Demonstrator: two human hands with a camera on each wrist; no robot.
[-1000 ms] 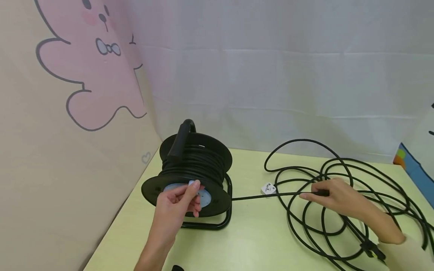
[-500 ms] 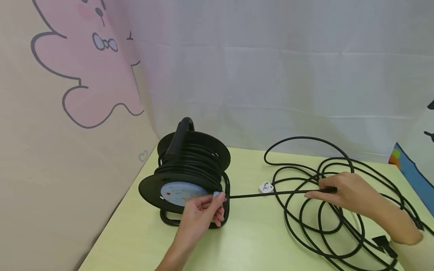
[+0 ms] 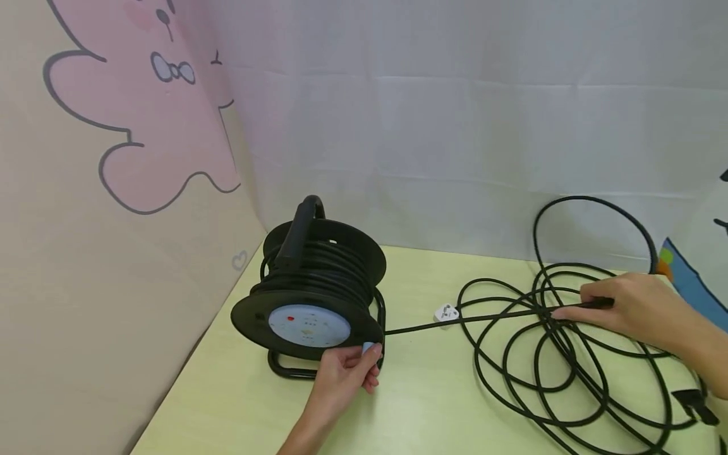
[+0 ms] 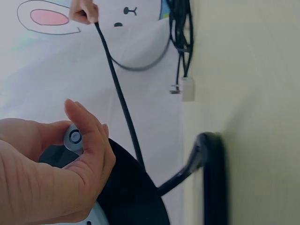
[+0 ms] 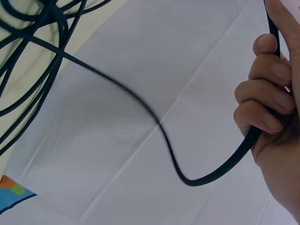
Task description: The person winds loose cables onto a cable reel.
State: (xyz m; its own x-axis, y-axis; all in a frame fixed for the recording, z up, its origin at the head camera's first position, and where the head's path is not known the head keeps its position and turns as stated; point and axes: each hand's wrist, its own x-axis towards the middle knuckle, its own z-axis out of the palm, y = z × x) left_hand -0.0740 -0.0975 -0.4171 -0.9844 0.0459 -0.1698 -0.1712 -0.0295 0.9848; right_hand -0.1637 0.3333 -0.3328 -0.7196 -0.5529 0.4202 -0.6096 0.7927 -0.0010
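Observation:
A black cable reel (image 3: 318, 272) with a light blue socket face (image 3: 309, 325) stands on the table, partly wound with black cable. My left hand (image 3: 344, 373) pinches the small blue crank knob (image 3: 370, 347) at the lower right of the reel's front disc; the knob's round end (image 4: 75, 136) shows in the left wrist view. Out to the right, my right hand (image 3: 643, 309) grips the cable (image 3: 421, 328), which runs taut from the reel. In the right wrist view its fingers (image 5: 265, 93) curl round the cable, and a slack loop (image 5: 159, 122) hangs below the hand.
Loose cable coils (image 3: 546, 379) spread over the right of the pale yellow table (image 3: 421, 404). A white plug (image 3: 446, 313) lies between reel and coils. A black connector (image 3: 695, 404) is near the right edge. White curtain (image 3: 455, 126) backs the table.
My left hand has carried the knob round from the disc's middle to its lower right. The right hand has moved right with the cable, raising a loop behind it.

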